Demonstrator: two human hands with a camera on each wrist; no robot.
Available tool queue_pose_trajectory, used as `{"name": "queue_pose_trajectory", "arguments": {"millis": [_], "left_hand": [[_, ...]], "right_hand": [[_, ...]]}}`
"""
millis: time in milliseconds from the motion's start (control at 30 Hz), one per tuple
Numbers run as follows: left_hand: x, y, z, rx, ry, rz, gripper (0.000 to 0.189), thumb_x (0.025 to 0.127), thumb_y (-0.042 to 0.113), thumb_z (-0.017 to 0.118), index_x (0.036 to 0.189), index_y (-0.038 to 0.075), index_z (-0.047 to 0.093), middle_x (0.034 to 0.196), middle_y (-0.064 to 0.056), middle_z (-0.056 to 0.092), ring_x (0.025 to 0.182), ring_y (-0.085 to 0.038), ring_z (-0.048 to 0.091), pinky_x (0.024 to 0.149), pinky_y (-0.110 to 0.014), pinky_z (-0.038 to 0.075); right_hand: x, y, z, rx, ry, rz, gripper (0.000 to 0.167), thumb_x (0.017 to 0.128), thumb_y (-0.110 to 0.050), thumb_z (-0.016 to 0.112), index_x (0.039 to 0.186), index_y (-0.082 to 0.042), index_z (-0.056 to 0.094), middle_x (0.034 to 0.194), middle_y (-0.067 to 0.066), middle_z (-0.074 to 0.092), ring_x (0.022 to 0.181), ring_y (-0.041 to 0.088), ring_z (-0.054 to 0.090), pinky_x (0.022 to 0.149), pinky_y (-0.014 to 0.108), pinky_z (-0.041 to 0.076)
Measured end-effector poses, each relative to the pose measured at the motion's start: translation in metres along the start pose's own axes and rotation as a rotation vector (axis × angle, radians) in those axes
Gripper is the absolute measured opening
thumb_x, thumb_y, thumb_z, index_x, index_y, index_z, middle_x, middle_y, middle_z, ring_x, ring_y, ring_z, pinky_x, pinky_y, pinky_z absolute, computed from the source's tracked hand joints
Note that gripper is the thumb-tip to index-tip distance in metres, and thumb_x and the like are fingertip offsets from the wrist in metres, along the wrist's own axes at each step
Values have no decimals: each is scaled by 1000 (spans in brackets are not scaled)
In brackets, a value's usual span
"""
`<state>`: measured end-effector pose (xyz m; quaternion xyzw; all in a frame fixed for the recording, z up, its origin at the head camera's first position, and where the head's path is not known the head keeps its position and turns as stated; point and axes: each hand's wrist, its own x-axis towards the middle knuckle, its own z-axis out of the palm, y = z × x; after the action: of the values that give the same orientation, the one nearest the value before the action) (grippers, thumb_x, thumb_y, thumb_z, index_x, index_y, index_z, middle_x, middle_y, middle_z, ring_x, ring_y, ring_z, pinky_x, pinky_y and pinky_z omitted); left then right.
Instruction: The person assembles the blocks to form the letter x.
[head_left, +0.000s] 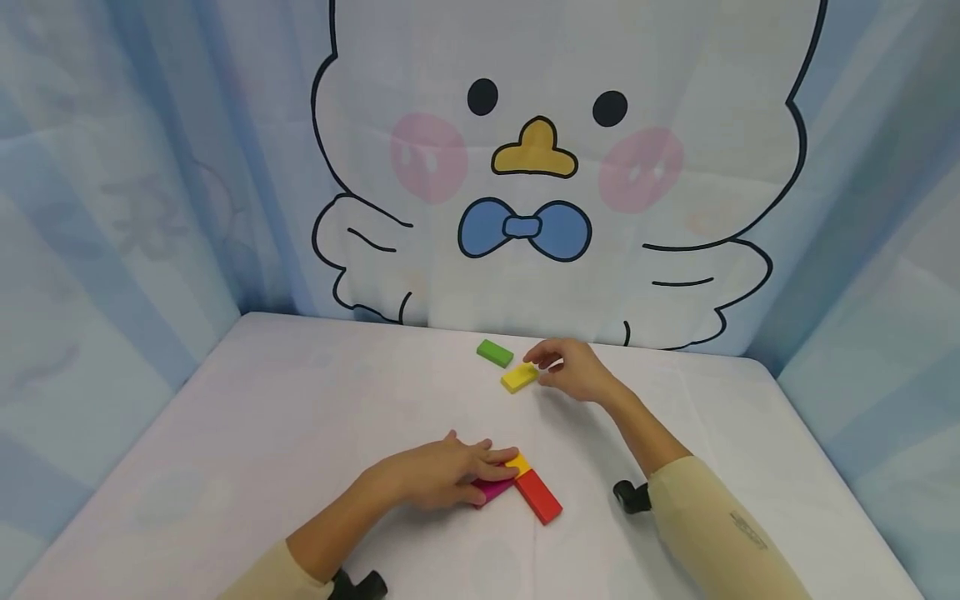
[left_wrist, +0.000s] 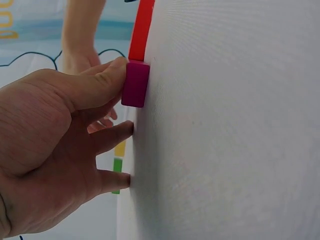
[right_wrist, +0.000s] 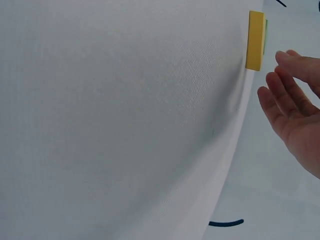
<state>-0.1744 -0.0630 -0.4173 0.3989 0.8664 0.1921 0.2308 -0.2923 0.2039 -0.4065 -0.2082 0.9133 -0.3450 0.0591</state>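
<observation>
A person's left hand (head_left: pixel 442 473), outer fingers splayed, pinches a magenta block (head_left: pixel 495 490) beside an orange block (head_left: pixel 521 463) and a red block (head_left: pixel 538 497) on a white tabletop (head_left: pixel 300 400). The right hand (head_left: pixel 576 372), fingers parted, hovers by a yellow block (head_left: pixel 517 380) near a green block (head_left: pixel 495 353). Pale blue curtains (head_left: pixel 127 233), printed with a cartoon bird (head_left: pixel 555 50), enclose three sides.

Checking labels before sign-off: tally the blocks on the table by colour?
Green block: 1
Yellow block: 1
Orange-yellow block: 1, partly covered by the left hand
Red block: 1
Magenta block: 1, partly covered by the same hand in the head view
Total: 5
</observation>
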Motion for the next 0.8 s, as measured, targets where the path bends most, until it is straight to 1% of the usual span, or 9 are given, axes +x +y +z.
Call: {"name": "queue_pose_trajectory", "arguments": {"millis": [100, 300, 467, 600, 800], "left_hand": [[0, 0, 0, -6, -2, 3, 56, 103, 27, 66, 156, 32, 49, 167, 17, 34, 157, -25, 33, 123, -70, 23], [1, -1, -1, -21, -4, 3, 56, 102, 27, 67, 155, 32, 49, 167, 17, 34, 157, -26, 33, 123, -70, 22], [1, 0, 0, -16, -13, -7, 56, 102, 28, 67, 155, 33, 50, 167, 17, 35, 157, -25, 33, 123, -70, 23], [1, 0, 1, -19, -11, -5, 56, 102, 28, 67, 155, 33, 50, 167, 17, 35, 157, -24, 33, 123, -70, 23], [0, 0, 1, -13, -7, 7, 56, 102, 29, 67, 155, 33, 49, 166, 17, 36, 156, -25, 35, 122, -70, 24]], "right_hand": [[5, 3, 2, 11, -2, 0, 31, 92, 2, 72, 121, -6, 74, 123, 11, 72, 112, 29, 65, 101, 45, 58], [12, 3, 3, 26, -8, 35, 33, 91, 4, 73, 122, -6, 74, 125, 12, 71, 115, 31, 65, 103, 46, 57], [16, 6, 4, 26, -46, 29, 34, 91, 6, 72, 122, -6, 75, 124, 13, 70, 115, 32, 66, 102, 46, 57], [17, 9, 4, 10, -75, 21, 34, 91, 5, 72, 123, -7, 76, 125, 12, 70, 114, 31, 65, 101, 45, 57], [17, 10, 6, -1, -86, 40, 37, 91, 5, 73, 124, -10, 76, 127, 11, 69, 114, 30, 64, 101, 43, 57]]}}
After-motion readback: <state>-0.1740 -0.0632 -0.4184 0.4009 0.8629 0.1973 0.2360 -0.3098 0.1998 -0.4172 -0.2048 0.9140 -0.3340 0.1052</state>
